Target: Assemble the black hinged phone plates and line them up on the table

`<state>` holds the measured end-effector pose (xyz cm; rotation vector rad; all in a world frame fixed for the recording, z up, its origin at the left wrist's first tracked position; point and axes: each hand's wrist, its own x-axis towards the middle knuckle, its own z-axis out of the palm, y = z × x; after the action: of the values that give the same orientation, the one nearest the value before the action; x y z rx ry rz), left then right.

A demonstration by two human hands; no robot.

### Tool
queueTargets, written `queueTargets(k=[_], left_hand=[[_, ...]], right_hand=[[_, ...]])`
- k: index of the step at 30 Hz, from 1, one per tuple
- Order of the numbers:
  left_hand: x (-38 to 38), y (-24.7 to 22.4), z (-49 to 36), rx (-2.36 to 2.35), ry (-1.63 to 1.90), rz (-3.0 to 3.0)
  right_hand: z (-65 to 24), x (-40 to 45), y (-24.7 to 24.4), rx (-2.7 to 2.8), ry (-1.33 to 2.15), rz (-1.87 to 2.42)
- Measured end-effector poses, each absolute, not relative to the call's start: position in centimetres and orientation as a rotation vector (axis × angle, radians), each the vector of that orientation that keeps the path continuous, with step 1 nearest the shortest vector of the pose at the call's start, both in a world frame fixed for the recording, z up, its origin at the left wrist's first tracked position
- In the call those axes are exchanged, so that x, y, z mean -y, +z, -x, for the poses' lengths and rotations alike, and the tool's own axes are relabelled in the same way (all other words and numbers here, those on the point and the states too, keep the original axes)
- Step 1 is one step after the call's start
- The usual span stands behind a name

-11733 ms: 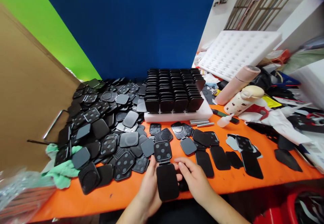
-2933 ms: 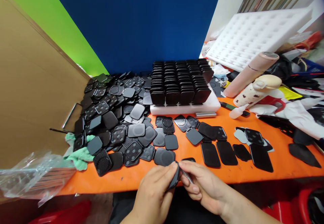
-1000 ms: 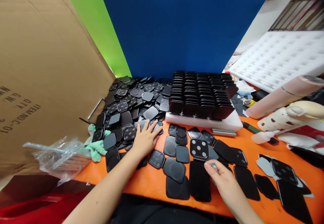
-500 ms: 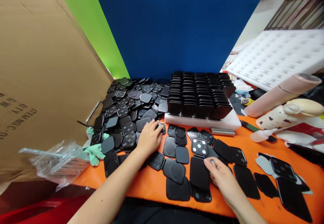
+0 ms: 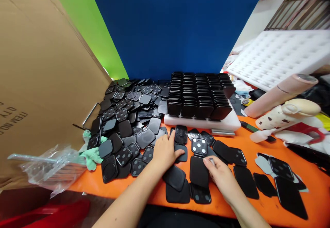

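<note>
My left hand [image 5: 165,150] lies over flat black hinged cases, its thumb and fingers apart. The fingertips reach a ridged black case [image 5: 181,134], and the thumb rests on a smooth dark square piece [image 5: 182,154]. My right hand [image 5: 220,174] is closed, with a slim silver-grey object [image 5: 211,160] showing between thumb and fingers; the rest of it is hidden. Beside that hand an opened case with light dots [image 5: 199,146] lies above a plain black panel [image 5: 199,171]. Below it, another dotted case [image 5: 201,194] is partly covered.
A heap of black cases [image 5: 125,128] spreads to the left. Rows of upright black cases [image 5: 197,94] stand on a white foam block [image 5: 180,121]. A metal bar [image 5: 223,132], a pink bottle [image 5: 281,94] and a plastic-wrapped brush [image 5: 59,166] lie around.
My left hand has moved right from the edge of the heap onto the loose cases, pushing some leftward. The right hand keeps its place beside the dotted case.
</note>
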<state>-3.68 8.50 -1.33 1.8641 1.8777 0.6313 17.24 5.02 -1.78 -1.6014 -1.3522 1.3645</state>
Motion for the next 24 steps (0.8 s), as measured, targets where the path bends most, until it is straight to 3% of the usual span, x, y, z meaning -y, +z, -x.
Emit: queueTargets(k=[9,18,24], left_hand=[[-9.6,-2.8,6.5,-1.501,1.099,-1.227],[-8.5,-2.6,7.9,-1.417,1.402,-0.779],[-6.8,-1.1,6.0,-1.266,1.413,-0.662]], right_hand=[[-15.9,-8.0,-1.6,1.733,1.071,1.67],[-12.7,-9.8,-2.0,1.728,1.055,1.686],[-12.4,-7.4,-0.8,1.582,1.277,1.541]])
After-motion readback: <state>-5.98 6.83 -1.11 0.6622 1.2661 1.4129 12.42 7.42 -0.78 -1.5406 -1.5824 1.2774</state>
